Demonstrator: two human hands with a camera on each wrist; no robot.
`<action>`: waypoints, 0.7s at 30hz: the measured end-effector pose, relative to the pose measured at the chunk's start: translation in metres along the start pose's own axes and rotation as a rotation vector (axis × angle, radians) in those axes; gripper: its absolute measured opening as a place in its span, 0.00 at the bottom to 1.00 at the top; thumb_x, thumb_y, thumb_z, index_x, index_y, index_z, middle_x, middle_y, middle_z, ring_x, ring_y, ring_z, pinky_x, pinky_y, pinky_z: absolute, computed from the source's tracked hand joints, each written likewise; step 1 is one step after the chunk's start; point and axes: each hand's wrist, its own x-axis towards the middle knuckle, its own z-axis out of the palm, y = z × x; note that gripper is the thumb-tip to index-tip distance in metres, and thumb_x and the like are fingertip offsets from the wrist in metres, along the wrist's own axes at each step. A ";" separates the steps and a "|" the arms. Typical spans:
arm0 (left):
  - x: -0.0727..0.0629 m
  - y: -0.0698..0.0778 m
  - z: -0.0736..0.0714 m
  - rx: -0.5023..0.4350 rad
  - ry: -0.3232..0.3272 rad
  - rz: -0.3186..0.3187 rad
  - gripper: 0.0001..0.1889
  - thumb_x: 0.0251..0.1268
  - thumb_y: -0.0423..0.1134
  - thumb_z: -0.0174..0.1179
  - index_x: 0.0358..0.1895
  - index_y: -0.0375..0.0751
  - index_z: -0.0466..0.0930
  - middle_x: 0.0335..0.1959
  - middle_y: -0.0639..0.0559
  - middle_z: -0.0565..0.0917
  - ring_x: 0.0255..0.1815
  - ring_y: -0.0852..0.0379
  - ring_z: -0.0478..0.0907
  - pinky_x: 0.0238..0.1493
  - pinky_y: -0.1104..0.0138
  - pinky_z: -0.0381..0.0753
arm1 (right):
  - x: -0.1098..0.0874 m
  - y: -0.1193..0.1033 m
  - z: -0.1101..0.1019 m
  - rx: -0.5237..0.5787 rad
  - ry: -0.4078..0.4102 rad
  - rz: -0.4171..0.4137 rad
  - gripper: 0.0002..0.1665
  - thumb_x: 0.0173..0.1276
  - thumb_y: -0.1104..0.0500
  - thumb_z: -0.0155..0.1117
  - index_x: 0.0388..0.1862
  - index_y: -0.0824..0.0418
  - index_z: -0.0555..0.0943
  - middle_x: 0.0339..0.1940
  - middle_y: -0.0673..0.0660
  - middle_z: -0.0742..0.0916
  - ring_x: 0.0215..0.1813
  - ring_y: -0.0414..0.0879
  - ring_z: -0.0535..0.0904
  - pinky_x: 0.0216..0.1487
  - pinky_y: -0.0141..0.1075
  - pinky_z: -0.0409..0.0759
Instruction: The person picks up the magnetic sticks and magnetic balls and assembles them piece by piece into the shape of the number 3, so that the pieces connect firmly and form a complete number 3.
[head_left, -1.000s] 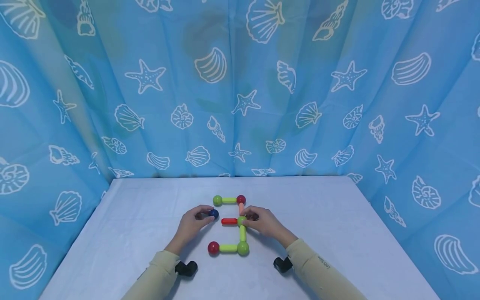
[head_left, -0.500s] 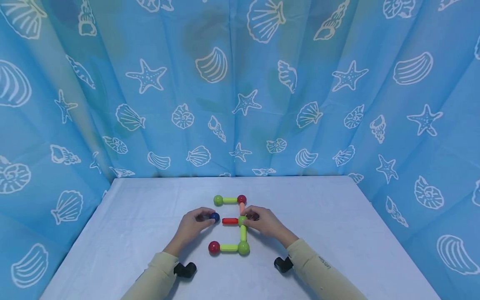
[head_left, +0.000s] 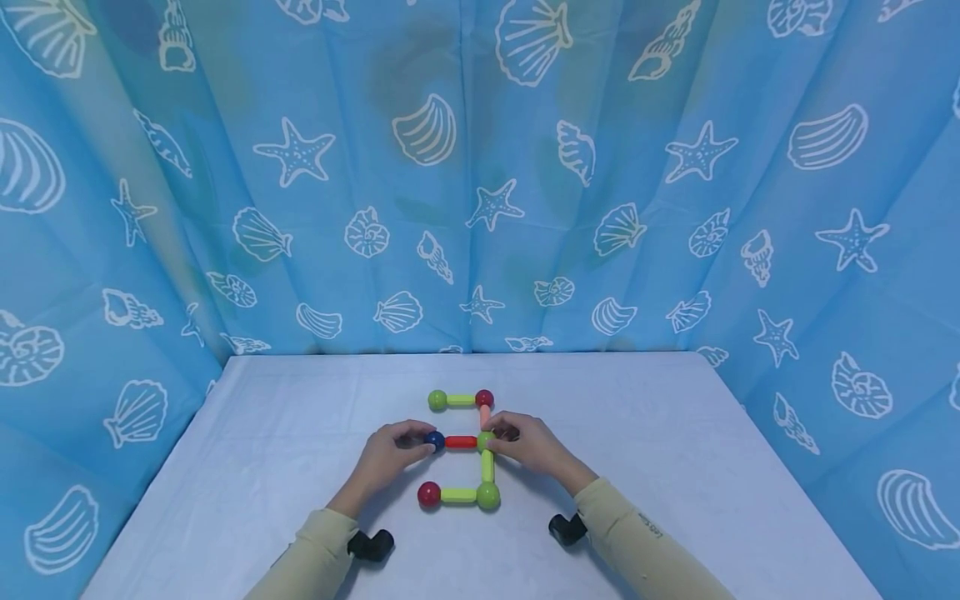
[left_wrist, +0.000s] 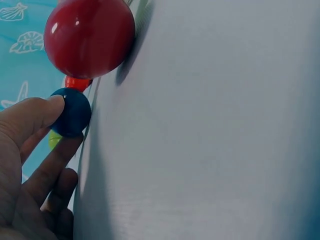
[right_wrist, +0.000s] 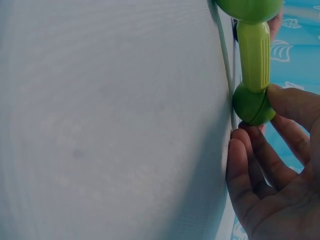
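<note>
My left hand (head_left: 392, 452) pinches a dark blue ball (left_wrist: 73, 113) between thumb and fingers, right at the left end of a red stick (head_left: 461, 442). With its thumb and fingers, my right hand (head_left: 531, 446) grips the middle green ball (right_wrist: 254, 104) at that stick's other end. From this ball a salmon stick (head_left: 485, 416) runs back to a dark red ball (head_left: 484, 398), and a yellow-green stick (right_wrist: 254, 56) runs forward to another green ball (head_left: 488, 495). Together the balls and sticks lie like a backwards E on the table.
At the back, a yellow-green stick (head_left: 461, 400) ends in a small green ball (head_left: 437, 400). In front, another such stick (head_left: 458, 495) ends in a red ball (head_left: 429, 494), close to my left wrist. A white cloth covers the table (head_left: 637, 400); a blue shell-patterned curtain (head_left: 525, 250) surrounds it.
My left hand has brought the blue ball forward and slightly right, from behind the red stick's line to its left end. The right hand keeps its hold on the green ball.
</note>
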 end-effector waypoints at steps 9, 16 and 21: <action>-0.002 0.001 0.001 0.003 0.002 -0.006 0.14 0.63 0.40 0.72 0.52 0.53 0.87 0.48 0.56 0.87 0.53 0.51 0.80 0.59 0.49 0.77 | 0.001 0.001 0.001 0.013 -0.001 0.000 0.14 0.68 0.52 0.72 0.52 0.47 0.84 0.42 0.45 0.85 0.46 0.44 0.79 0.52 0.42 0.81; -0.004 0.001 0.000 0.016 0.005 -0.005 0.14 0.63 0.40 0.72 0.51 0.53 0.87 0.48 0.57 0.86 0.53 0.51 0.79 0.58 0.49 0.77 | 0.001 0.001 0.001 0.016 -0.008 0.002 0.15 0.68 0.52 0.72 0.53 0.46 0.85 0.43 0.45 0.85 0.48 0.44 0.79 0.53 0.42 0.81; -0.006 0.001 0.001 0.007 0.011 -0.024 0.14 0.62 0.40 0.72 0.51 0.53 0.87 0.48 0.57 0.86 0.53 0.51 0.79 0.58 0.49 0.77 | 0.000 0.000 -0.001 0.008 -0.020 -0.004 0.15 0.69 0.52 0.71 0.54 0.46 0.84 0.43 0.44 0.85 0.48 0.44 0.79 0.54 0.42 0.81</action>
